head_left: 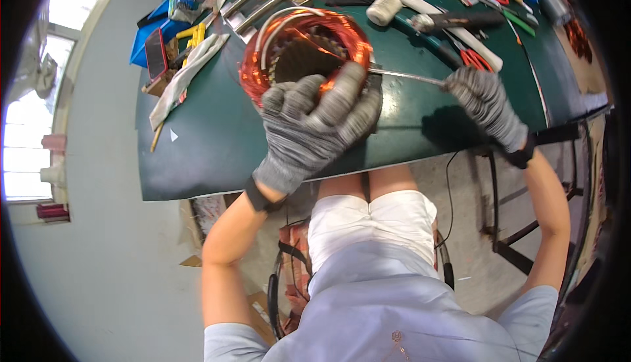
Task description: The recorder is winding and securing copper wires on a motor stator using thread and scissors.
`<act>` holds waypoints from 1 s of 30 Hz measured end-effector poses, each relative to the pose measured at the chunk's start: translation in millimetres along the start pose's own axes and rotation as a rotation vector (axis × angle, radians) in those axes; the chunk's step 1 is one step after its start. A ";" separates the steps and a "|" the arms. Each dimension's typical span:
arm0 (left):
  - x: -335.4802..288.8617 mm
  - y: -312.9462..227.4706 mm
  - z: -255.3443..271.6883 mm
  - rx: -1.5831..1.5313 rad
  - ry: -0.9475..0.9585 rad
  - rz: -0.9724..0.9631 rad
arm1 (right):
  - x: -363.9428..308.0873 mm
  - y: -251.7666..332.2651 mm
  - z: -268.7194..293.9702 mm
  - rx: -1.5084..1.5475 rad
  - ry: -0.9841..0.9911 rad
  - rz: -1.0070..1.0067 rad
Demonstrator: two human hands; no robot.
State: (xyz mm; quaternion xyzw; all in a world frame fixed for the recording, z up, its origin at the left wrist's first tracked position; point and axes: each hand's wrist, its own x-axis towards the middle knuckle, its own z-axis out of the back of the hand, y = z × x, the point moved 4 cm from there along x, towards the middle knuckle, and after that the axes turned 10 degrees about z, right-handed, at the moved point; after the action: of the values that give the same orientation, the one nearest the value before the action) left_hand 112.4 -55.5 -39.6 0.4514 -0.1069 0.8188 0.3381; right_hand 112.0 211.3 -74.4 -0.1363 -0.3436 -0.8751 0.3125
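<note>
A motor stator (253, 66) with a thick ring of copper windings sits on the dark green work table (210, 155). My left hand (309, 122), in a grey knit glove, wraps its fingers over the stator's near rim. In my gloved right hand (485, 102) is a thin metal rod (407, 74), gripped at its right end. The rod runs leftward to the right side of the windings, where its tip is hidden. Whether the rod has a handle inside my fist does not show. A white cord (266, 36) loops over the top of the coils.
Behind the stator lie a metal-barred frame (263, 0), a white-headed mallet (384, 9), a hammer (453, 21) and red-handled scissors (476, 59). A blue bin (148, 36) and phone (155, 54) stand at the left. The table's front edge runs just before my lap.
</note>
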 end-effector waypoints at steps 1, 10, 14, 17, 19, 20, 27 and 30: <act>1.9 -1.8 -4.0 0.064 0.002 -0.002 | -2.7 4.9 16.5 -0.012 -0.046 0.038; 4.2 -16.4 -0.8 0.038 -0.001 0.011 | -56.1 76.0 22.3 -0.092 -0.194 -0.022; 3.5 -0.3 14.3 -0.027 0.106 0.118 | -54.3 77.2 11.5 -0.572 -0.019 -0.013; 8.4 -1.8 11.9 -0.080 0.153 0.126 | -43.0 67.3 19.0 -0.329 -0.166 0.079; 9.8 -5.4 8.4 -0.067 0.160 0.131 | -34.5 63.1 24.5 -0.323 -0.140 0.025; 9.8 -8.0 6.9 -0.055 0.168 0.142 | -30.7 63.3 26.0 -0.536 -0.017 0.002; 28.0 -7.6 18.9 0.052 0.329 0.208 | 8.3 69.2 50.6 -0.642 0.095 0.106; 27.7 -8.4 14.9 0.042 0.418 0.203 | 12.2 73.5 60.2 -0.597 0.089 0.125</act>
State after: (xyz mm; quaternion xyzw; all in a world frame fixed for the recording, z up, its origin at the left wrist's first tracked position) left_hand 117.7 -43.8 -9.7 0.2661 -0.0624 0.9263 0.2594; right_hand 151.1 205.3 12.8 -0.2044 -0.0480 -0.9215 0.3268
